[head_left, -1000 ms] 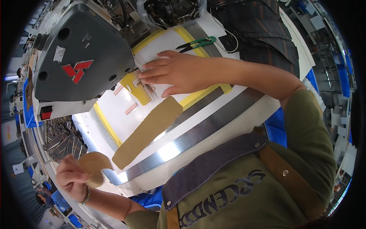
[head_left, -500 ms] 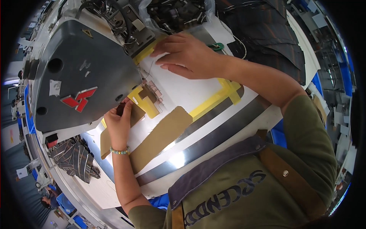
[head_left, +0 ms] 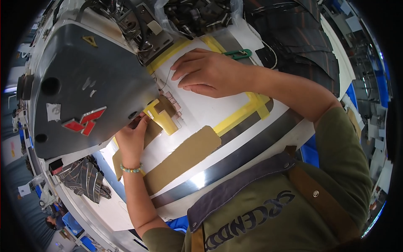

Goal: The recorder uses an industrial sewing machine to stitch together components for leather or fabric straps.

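My left hand [head_left: 132,142] is closed in a pinch at the lower edge of the dark grey sewing machine head [head_left: 96,92]. A dark reddish-brown bit shows between its fingertips, too hidden to name. Right beside it is a yellow taped piece [head_left: 167,124] with a brown patch [head_left: 168,106] on it. My right hand [head_left: 205,74] hovers or rests over the white work plate [head_left: 193,111], fingers stretched and loosely apart, with nothing seen in them. A thin dark thread runs down near its fingertips. Green thread snips [head_left: 239,53] show just behind the wrist; contact cannot be told.
A tan cardboard-like strip [head_left: 184,157] lies on the plate's near side. Yellow tape [head_left: 241,113] borders the plate. Behind stands a plastic-lined bin [head_left: 197,19] of dark pieces. Dark striped fabric [head_left: 306,46] is stacked at right; more striped fabric [head_left: 86,180] lies at left.
My right hand has shifted slightly towards me, its fingers a little straighter. My left hand keeps its pinch by the machine head. The whole view has moved slightly.
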Motion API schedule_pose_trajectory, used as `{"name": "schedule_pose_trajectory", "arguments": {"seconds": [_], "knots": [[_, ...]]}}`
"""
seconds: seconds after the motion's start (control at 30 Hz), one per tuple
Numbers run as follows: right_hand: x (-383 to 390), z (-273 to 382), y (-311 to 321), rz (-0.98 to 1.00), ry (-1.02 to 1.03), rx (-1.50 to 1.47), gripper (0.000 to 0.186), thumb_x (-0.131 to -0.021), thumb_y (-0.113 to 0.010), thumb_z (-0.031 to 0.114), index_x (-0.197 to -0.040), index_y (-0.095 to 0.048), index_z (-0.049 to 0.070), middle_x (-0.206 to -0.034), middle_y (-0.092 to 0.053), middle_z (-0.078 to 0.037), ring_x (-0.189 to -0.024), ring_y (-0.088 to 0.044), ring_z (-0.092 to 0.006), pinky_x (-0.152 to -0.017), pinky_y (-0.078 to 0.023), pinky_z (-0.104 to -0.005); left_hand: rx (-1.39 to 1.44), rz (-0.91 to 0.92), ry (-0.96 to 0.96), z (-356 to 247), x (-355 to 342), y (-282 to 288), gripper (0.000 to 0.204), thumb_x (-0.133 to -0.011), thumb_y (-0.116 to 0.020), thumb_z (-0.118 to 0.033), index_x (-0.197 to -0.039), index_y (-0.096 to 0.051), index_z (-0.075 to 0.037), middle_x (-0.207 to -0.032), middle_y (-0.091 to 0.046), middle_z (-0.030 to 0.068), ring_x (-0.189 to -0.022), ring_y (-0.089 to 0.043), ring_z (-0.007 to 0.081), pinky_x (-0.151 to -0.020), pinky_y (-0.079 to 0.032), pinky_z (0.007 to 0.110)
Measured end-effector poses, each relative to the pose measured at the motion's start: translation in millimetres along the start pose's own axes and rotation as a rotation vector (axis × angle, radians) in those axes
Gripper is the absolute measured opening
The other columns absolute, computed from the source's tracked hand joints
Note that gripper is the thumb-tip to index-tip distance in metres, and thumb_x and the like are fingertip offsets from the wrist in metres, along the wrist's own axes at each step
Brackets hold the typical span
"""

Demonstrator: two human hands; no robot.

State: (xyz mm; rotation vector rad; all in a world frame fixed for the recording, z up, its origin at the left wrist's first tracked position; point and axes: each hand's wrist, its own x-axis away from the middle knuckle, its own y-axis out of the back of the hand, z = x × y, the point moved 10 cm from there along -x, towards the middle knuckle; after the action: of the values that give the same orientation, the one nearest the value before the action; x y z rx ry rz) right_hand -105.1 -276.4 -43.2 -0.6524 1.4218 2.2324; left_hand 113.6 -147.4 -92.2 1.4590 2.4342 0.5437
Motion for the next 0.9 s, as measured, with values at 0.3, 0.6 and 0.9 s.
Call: {"name": "schedule_pose_trajectory", "arguments": {"seconds": [0.3, 0.6, 0.9], "knots": [[-0.2, -1.4, -4.4, 0.003, -0.013, -0.032, 0.011, -0.097, -0.074, 0.013, -0.097, -0.08, 0.004, -0.116, -0.078, -0.007, -0.121, -0.068, -0.0276, -0.104, -0.054, -0.0438, -0.348, 0.055, -0.146, 11.4, -12.8, 6.1, 0.016, -0.092, -0.077, 0.008, -0.104, -0.069, 0.003, -0.1, -0.07, 0.003, -0.09, -0.066, 0.0101, -0.083, -0.056, 0.026], [0.3, -0.4, -1.4, -0.012, -0.001, -0.04, 0.01, -0.097, -0.075, 0.013, -0.096, -0.079, 0.004, -0.114, -0.078, -0.007, -0.12, -0.069, -0.0276, -0.103, -0.055, -0.0436, -0.327, 0.068, -0.14, 6.2, -14.1, 5.2, 0.015, -0.092, -0.078, 0.007, -0.104, -0.07, 0.003, -0.1, -0.071, 0.0029, -0.091, -0.066, 0.0095, -0.082, -0.055, 0.026], [-1.2, 3.7, -0.2, -0.01, 0.016, -0.043, 0.008, -0.096, -0.077, 0.012, -0.099, -0.079, 0.004, -0.117, -0.078, -0.007, -0.12, -0.069, -0.029, -0.103, -0.056, -0.044, -0.355, 0.009, -0.186, 7.5, -11.8, 7.8, 0.015, -0.092, -0.079, 0.005, -0.104, -0.071, 0.003, -0.098, -0.071, 0.0021, -0.087, -0.064, 0.0086, -0.079, -0.054, 0.025]]}}
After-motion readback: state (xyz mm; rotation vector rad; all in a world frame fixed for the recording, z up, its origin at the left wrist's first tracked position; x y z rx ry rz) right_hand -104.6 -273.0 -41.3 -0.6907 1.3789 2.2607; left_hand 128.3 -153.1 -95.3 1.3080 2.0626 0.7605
